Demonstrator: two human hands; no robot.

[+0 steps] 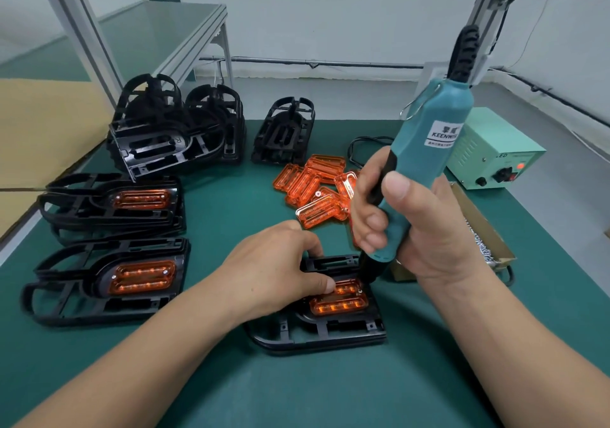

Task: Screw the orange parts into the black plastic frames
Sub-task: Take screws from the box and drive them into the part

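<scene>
A black plastic frame (333, 335) lies on the green mat in front of me with an orange part (340, 305) seated in it. My left hand (274, 269) rests on the frame, its thumb pressing the orange part's upper edge. My right hand (406, 226) grips a teal electric screwdriver (425, 150) held upright and tilted, its black tip down at the right end of the orange part, where a screw shows. Part of the frame is hidden under my left hand.
Two finished frames with orange parts (142, 279) (138, 198) lie at the left. Stacks of bare black frames (171, 130) (285, 134) stand behind. Loose orange parts (317, 186) are piled mid-table. A cardboard box of screws (482, 239) and a green power supply (491, 153) sit at right.
</scene>
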